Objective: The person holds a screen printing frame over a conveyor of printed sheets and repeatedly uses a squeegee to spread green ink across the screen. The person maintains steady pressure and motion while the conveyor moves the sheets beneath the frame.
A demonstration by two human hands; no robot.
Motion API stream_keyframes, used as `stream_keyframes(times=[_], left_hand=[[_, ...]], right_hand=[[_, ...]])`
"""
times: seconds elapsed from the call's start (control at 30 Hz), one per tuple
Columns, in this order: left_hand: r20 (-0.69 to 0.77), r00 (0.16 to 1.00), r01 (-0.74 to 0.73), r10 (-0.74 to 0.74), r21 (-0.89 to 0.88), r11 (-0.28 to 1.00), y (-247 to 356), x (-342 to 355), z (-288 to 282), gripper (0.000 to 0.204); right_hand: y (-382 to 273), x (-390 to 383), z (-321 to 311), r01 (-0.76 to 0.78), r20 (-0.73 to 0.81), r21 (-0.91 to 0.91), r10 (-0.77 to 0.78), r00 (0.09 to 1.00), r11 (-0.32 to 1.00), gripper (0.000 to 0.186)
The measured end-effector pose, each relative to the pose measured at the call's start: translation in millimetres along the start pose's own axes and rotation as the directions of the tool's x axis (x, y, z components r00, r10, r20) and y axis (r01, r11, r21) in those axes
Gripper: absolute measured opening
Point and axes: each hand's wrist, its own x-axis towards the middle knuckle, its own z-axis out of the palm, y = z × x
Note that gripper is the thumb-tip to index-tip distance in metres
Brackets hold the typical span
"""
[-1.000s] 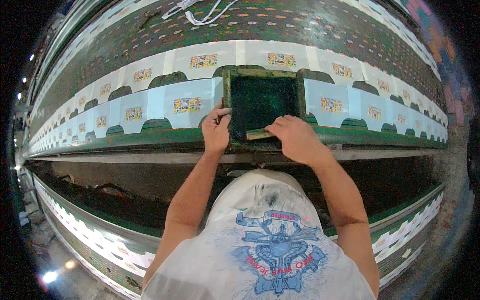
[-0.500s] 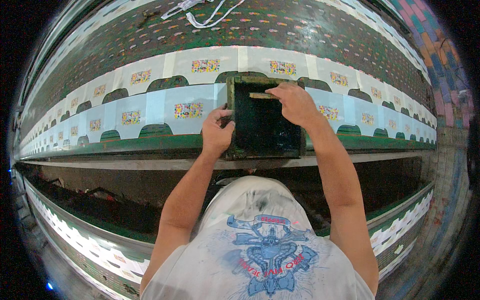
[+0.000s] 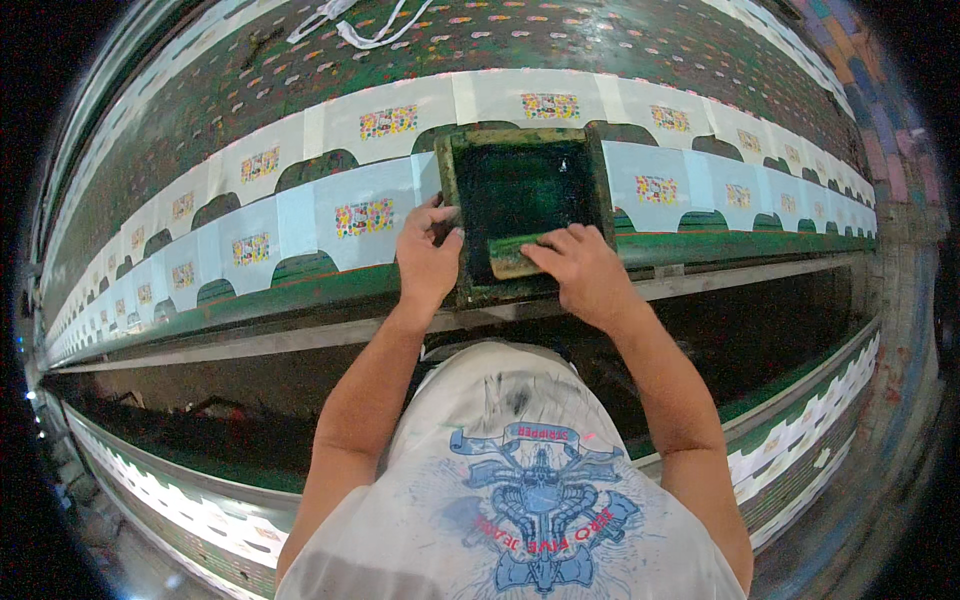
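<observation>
Dim periphery, black corners, bent edges.

The squared frame [image 3: 600, 185] is looking like wood, its bars rough and stained, while the dark screen [image 3: 530, 185] inside it is shining smooth and glossy, catching a green gleam. The block [image 3: 512, 265] is showing a worn wooden face, streaked with green. The pale blue sheets [image 3: 362, 180] are appearing smooth and matt (paper or thin cloth, the view isn't telling which). Below them, the green bench edge [image 3: 340, 290] is giving a faint sheen. The shirt [image 3: 520, 415] is hanging as soft, matt cloth, smudged and creased; the white straps [image 3: 370, 46] are looking like fabric.
</observation>
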Motion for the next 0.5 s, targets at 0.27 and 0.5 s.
stream_keyframes(times=[0.27, 0.5], left_hand=[[-0.095, 0.974, -0.197, 0.204, 0.077, 0.977, -31, -9, 14, 0.04], [-0.095, 0.967, -0.204, 0.235, 0.262, 0.943, -15, -16, 20, 0.047]], right_hand=[[-24, -23, 7, -0.071, -0.018, 0.057, 0.072, 0.997, 0.996, 0.045], [-21, -42, 5, -0.081, -0.14, 0.162, 0.105, 0.985, 0.983, 0.044]])
